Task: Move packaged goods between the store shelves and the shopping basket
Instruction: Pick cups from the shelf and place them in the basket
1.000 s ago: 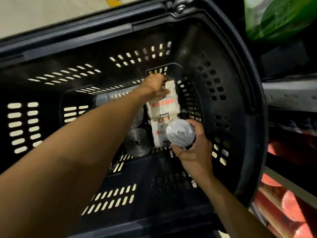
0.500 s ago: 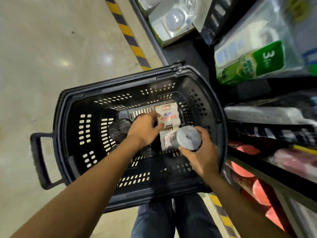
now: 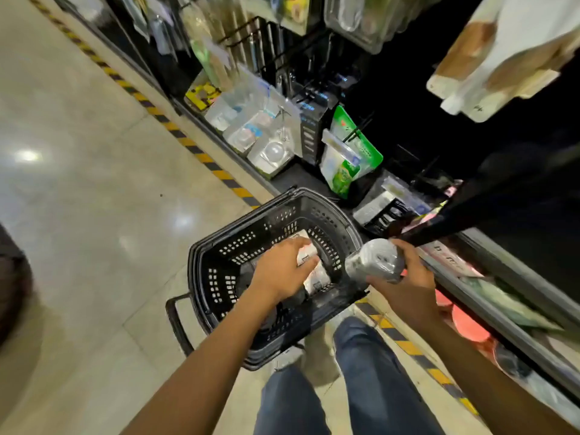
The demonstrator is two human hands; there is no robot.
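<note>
Holding a grey cylindrical roll of tightly wound plastic bags (image 3: 375, 260), the right hand (image 3: 408, 284) is closing its fingers and thumb around the rear part of the roll, so the front end is sticking out free. The roll is hanging in the air just beside the right rim of the black perforated plastic shopping basket (image 3: 238, 243), between the basket and the grey metal shelf edge (image 3: 502, 326), and it is touching neither of them. The left hand (image 3: 279, 271) is reaching down into the basket and is bending its fingers over a white paper-wrapped package with red print (image 3: 317, 279), with the thumb on the far side, so it seems to be gripping it. I am judging the roll to be light but firm, because the winding is dense and is keeping its round shape under the fingers. Its surface is looking smooth and a little shiny, so it is probably slippery; a grip around the middle of the cylinder is giving more safety than a pinch at the end. The white package is probably soft outside and not fragile, and taking it across its narrow width is looking best.
</note>
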